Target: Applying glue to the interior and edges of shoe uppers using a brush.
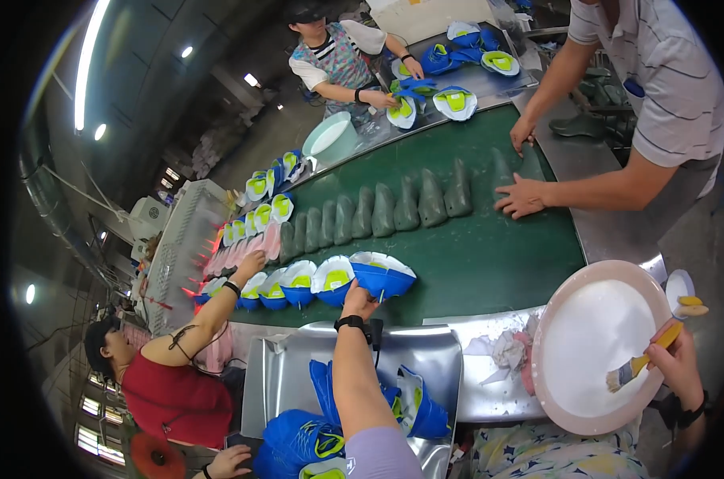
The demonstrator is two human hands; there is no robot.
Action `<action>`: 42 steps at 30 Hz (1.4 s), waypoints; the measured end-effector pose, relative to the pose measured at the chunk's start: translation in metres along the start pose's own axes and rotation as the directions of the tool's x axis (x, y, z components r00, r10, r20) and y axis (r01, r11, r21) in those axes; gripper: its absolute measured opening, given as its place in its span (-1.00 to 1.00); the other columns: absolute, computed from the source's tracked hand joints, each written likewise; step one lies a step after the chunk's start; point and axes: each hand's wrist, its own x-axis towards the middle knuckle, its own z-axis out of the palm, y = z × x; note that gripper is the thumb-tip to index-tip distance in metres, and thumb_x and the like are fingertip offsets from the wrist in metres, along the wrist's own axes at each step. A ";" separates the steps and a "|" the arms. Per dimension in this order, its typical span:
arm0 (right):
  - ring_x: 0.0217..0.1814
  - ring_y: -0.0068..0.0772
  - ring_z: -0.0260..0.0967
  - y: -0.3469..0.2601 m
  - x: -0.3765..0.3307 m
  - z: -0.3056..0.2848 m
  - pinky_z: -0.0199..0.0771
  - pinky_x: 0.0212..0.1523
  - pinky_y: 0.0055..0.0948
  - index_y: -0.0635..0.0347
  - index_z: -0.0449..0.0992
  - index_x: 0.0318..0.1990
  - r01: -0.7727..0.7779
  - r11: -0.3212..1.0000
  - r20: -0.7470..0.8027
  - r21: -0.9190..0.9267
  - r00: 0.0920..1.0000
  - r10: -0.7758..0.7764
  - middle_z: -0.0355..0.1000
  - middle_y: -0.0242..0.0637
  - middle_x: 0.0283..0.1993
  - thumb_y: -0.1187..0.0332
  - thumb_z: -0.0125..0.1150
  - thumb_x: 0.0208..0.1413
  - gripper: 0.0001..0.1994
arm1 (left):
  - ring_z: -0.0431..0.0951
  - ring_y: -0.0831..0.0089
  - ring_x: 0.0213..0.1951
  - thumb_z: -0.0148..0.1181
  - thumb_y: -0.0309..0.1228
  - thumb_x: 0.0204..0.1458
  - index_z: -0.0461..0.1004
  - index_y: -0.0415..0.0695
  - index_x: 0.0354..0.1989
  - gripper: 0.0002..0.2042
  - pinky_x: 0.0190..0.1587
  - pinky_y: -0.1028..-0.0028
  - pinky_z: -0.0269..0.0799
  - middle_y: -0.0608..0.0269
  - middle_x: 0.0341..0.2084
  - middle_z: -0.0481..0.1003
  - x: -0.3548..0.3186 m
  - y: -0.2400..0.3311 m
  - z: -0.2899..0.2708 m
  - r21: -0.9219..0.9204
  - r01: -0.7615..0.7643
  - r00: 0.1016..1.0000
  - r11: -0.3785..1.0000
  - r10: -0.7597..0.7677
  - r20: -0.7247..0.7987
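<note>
Hands [360, 302] amid crowded blue shoe uppers [382, 275]

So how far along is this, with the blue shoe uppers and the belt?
Done: a row of blue uppers already lies along the green belt. In hand: the left hand is on the nearest upper at the belt's edge, while the right hand holds a brush over the basin of white paste. Left: more uppers wait in the metal tray.
</note>
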 end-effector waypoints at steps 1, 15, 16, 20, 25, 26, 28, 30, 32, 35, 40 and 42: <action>-0.44 -0.58 0.42 -0.001 0.002 0.001 0.49 -0.41 -0.61 0.23 0.35 -0.23 -0.007 1.000 -0.004 -0.008 1.000 0.007 0.41 -0.31 -0.36 0.49 0.23 0.07 -0.83 | 0.51 0.13 0.02 -0.23 -0.72 0.11 0.15 0.17 0.34 -0.38 0.00 -0.08 0.45 0.10 0.09 0.42 0.008 -0.002 -0.001 -0.004 0.018 0.996 1.000 -0.018 -0.087; -0.43 -0.60 0.39 -0.012 0.026 0.019 0.44 -0.39 -0.64 0.21 0.36 -0.21 -0.097 0.986 0.060 -0.135 0.993 0.106 0.41 -0.32 -0.33 0.45 0.22 0.08 -0.82 | 0.55 0.37 -0.15 -0.12 -0.47 0.23 0.41 -0.02 0.11 -0.69 -0.12 0.36 0.49 0.25 -0.16 0.55 0.030 -0.012 -0.087 0.470 -0.254 0.861 0.845 0.419 -0.289; -0.43 -0.60 0.39 -0.012 0.023 0.019 0.44 -0.39 -0.64 0.21 0.36 -0.21 -0.119 0.981 0.117 -0.151 0.984 0.137 0.41 -0.32 -0.33 0.45 0.22 0.08 -0.82 | 0.55 0.37 -0.15 -0.12 -0.47 0.23 0.41 -0.02 0.11 -0.69 -0.12 0.36 0.49 0.25 -0.16 0.55 0.024 -0.004 -0.089 0.474 -0.205 0.850 0.856 0.396 -0.347; -0.34 -0.67 0.33 -0.006 0.006 -0.014 0.34 -0.36 -0.68 0.17 0.35 -0.14 -0.023 0.956 0.066 -0.292 0.997 0.044 0.38 -0.37 -0.33 0.37 0.15 0.17 -0.83 | 0.52 0.28 -0.18 0.07 -0.29 0.20 0.39 -0.11 0.03 -0.71 -0.17 0.25 0.47 0.18 -0.18 0.49 -0.005 0.060 -0.071 0.305 -0.205 0.884 0.930 0.310 -0.350; -0.30 -0.67 0.30 0.007 0.020 -0.015 0.28 -0.30 -0.68 0.15 0.36 -0.08 0.117 0.936 0.179 -0.331 0.982 -0.059 0.36 -0.39 -0.25 0.29 0.11 0.27 -0.81 | 0.57 0.34 -0.05 0.07 -0.39 0.23 0.32 -0.22 0.22 -0.60 -0.14 0.35 0.51 0.13 -0.03 0.51 -0.110 0.096 -0.047 0.419 -0.159 0.958 0.894 0.242 -0.152; -0.30 -0.67 0.31 0.008 0.015 -0.014 0.28 -0.30 -0.68 0.16 0.36 -0.07 0.107 0.937 0.191 -0.332 0.981 -0.045 0.36 -0.39 -0.24 0.28 0.11 0.27 -0.80 | 0.57 0.34 -0.05 0.07 -0.39 0.23 0.32 -0.22 0.22 -0.60 -0.14 0.35 0.51 0.13 -0.03 0.51 -0.128 0.094 -0.046 0.418 -0.144 0.959 0.897 0.231 -0.164; -0.29 -0.66 0.31 0.007 0.007 -0.016 0.28 -0.30 -0.68 0.16 0.36 -0.07 0.138 0.940 0.213 -0.312 0.974 -0.073 0.36 -0.39 -0.24 0.28 0.11 0.27 -0.80 | 0.58 0.44 -0.15 0.13 -0.36 0.22 0.42 -0.20 0.12 -0.67 -0.15 0.45 0.49 0.24 -0.12 0.53 -0.161 0.088 -0.043 0.697 -0.183 0.924 0.693 0.363 -0.119; -0.29 -0.66 0.31 0.003 -0.004 -0.019 0.28 -0.29 -0.68 0.17 0.36 -0.07 0.168 0.943 0.230 -0.287 0.968 -0.103 0.36 -0.39 -0.23 0.27 0.11 0.27 -0.79 | 0.58 0.53 -0.23 0.18 -0.29 0.21 0.51 -0.17 0.02 -0.71 -0.20 0.52 0.46 0.32 -0.21 0.56 -0.196 0.081 -0.040 0.805 -0.266 0.869 0.530 0.494 -0.038; -0.27 -0.65 0.32 -0.004 -0.007 -0.017 0.30 -0.28 -0.68 0.17 0.36 -0.07 0.207 0.927 0.241 -0.312 0.961 -0.134 0.36 -0.37 -0.21 0.27 0.12 0.26 -0.79 | 0.57 0.50 -0.29 0.20 -0.26 0.19 0.55 -0.22 -0.07 -0.71 -0.28 0.50 0.46 0.23 -0.30 0.59 -0.253 0.068 -0.002 0.783 -0.344 0.912 0.518 0.384 0.146; -0.26 -0.65 0.32 -0.009 -0.015 -0.012 0.31 -0.27 -0.67 0.17 0.37 -0.09 0.192 0.927 0.233 -0.323 0.965 -0.119 0.35 -0.38 -0.21 0.27 0.12 0.26 -0.79 | 0.59 0.41 -0.30 0.25 -0.19 0.15 0.50 -0.25 -0.02 -0.62 -0.23 0.42 0.51 0.15 -0.31 0.60 -0.296 -0.003 0.046 0.882 -0.325 0.939 0.342 0.228 0.258; -0.26 -0.66 0.32 -0.002 -0.023 -0.012 0.33 -0.26 -0.66 0.18 0.38 -0.13 0.186 0.956 0.242 -0.225 0.962 -0.130 0.33 -0.39 -0.23 0.26 0.13 0.24 -0.80 | 0.63 0.27 -0.20 0.25 -0.21 0.11 0.40 -0.28 0.10 -0.53 -0.13 0.27 0.54 0.10 -0.22 0.61 -0.338 -0.096 0.039 0.879 -0.244 0.970 0.411 0.125 0.210; -0.25 -0.66 0.33 -0.006 -0.028 -0.012 0.35 -0.26 -0.67 0.18 0.38 -0.15 0.205 0.960 0.279 -0.191 0.949 -0.147 0.32 -0.40 -0.24 0.25 0.15 0.24 -0.79 | 0.60 0.18 -0.07 0.19 -0.46 0.02 0.39 -0.26 0.09 -0.58 0.07 0.24 0.48 0.09 -0.10 0.58 -0.342 -0.107 0.023 0.259 -0.137 0.990 0.956 0.125 0.062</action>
